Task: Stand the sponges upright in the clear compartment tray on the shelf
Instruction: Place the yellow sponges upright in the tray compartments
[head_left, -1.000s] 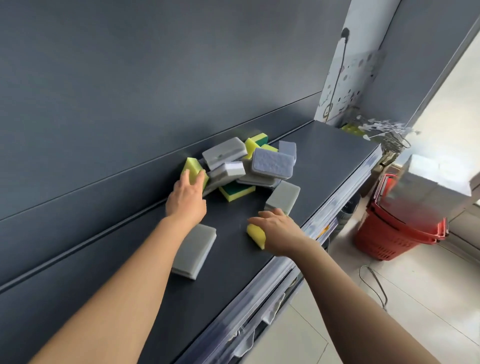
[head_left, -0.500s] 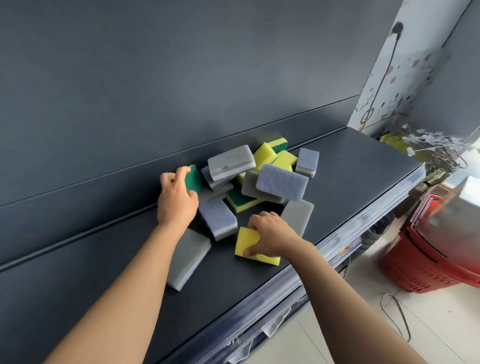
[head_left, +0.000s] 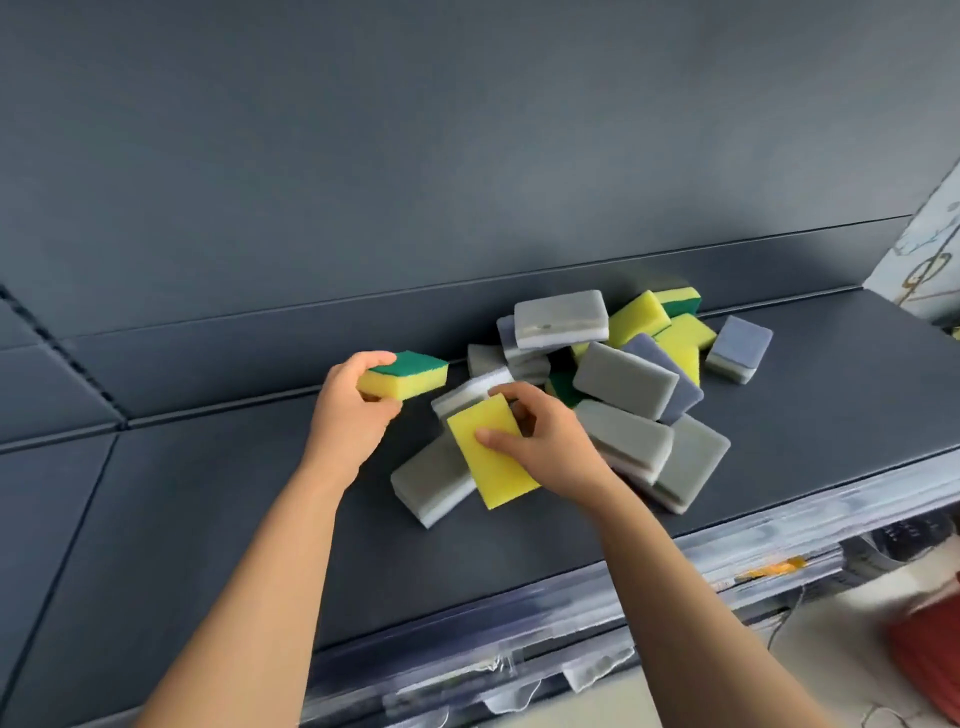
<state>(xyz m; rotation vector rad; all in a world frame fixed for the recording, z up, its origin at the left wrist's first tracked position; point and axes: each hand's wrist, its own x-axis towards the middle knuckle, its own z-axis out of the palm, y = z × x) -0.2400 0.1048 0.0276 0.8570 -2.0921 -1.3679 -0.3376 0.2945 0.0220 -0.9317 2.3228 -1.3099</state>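
Observation:
A loose pile of sponges (head_left: 623, 379), grey ones and yellow ones with green pads, lies on the dark shelf (head_left: 208, 519). My left hand (head_left: 348, 415) grips a yellow-and-green sponge (head_left: 408, 375), lifted just left of the pile near the back wall. In my right hand (head_left: 545, 441) a yellow sponge (head_left: 488, 457) is pinched with its yellow face up, above a flat grey sponge (head_left: 431, 483). No clear compartment tray is in view.
The dark back wall (head_left: 467, 156) rises right behind the pile. A clear plastic strip (head_left: 675, 571) runs along the shelf's front edge. A red basket (head_left: 930, 660) stands on the floor at the lower right. Bare shelf surface stretches left of my hands.
Both hands have lifted their sponges off the shelf. The left one pulled the yellow-and-green sponge out to the left; the right one raised the yellow sponge toward the pile. The view swung left.

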